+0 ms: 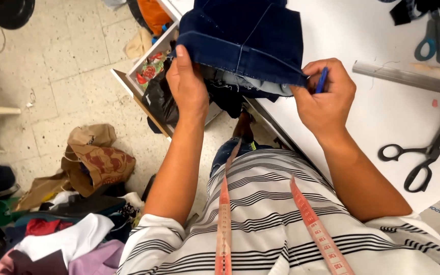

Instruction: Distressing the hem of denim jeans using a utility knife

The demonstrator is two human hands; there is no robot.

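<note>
At the white table's (383, 117) edge, the left hand (188, 86) pinches the hem of the dark denim garment (245, 35); the right hand (327, 97) grips the other corner plus a blue marker (322, 80). No marks show yet, and the black scissors (423, 153) lie untouched.

Dark blue denim garment (245, 40) hangs hem-first over the white table's edge, with a small blue tool (322, 80) at its corner.
</note>
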